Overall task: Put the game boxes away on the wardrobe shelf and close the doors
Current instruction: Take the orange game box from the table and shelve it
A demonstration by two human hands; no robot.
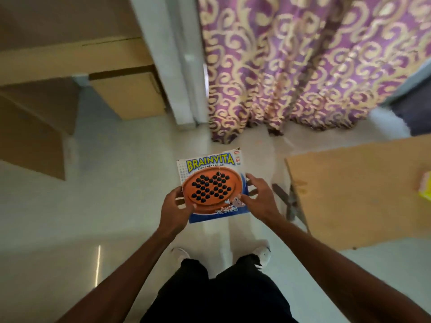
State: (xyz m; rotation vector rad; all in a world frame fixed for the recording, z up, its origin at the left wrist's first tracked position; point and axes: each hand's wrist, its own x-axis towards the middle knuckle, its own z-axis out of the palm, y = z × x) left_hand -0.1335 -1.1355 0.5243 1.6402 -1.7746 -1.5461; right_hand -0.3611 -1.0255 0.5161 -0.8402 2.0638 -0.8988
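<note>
A flat Brainvita game box (211, 180), white and blue with an orange peg board pictured on its lid, is held level in front of me above the pale floor. My left hand (173, 207) grips its lower left edge, thumb on the lid. My right hand (258, 199) touches its right edge with the fingers spread. At the upper left stands the wooden wardrobe (70, 59), its door (32, 136) swung open toward me. A yellow box (425, 187) lies at the right edge of a wooden table (354, 194).
A purple and gold patterned curtain (303, 66) hangs straight ahead, next to a white door frame (177, 66). The table's metal legs (293, 201) stand close to my right. My shoes (262, 254) are on the glossy tiled floor (93, 217).
</note>
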